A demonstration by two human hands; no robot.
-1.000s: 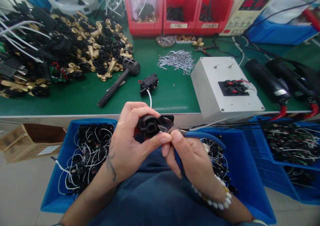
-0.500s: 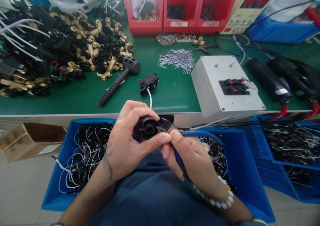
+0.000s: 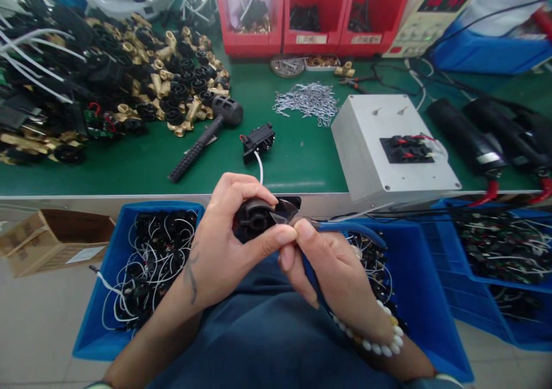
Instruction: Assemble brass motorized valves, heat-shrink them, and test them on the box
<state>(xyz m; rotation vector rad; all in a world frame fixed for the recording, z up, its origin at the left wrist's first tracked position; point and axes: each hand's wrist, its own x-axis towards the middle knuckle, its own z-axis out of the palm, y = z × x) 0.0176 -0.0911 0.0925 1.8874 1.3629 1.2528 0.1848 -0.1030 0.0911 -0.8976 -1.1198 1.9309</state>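
My left hand [image 3: 235, 231] is closed around a round black plastic part [image 3: 254, 218] with a slotted hollow end, held just in front of the bench edge. Blue-handled cutting pliers [image 3: 349, 226] are gripped in my right hand [image 3: 330, 260], whose fingertips pinch near the pivot. The plier jaws are spread, with their tips at the right side of the black part. My two thumbs almost meet below the jaws. Beyond my hands lies a small black module [image 3: 259, 143] with a white cable on the green bench [image 3: 297, 168].
A black mallet [image 3: 207, 136] and a heap of brass fittings [image 3: 164, 87] lie left. Metal clips [image 3: 308, 103] lie ahead, before red bins [image 3: 252, 43]. A grey box [image 3: 366, 147] stands right. Blue crates [image 3: 97, 320] of wired parts sit below.
The plier jaws have opened wider beside the black part. Both hands otherwise keep nearly the same place, and the view has shifted slightly.
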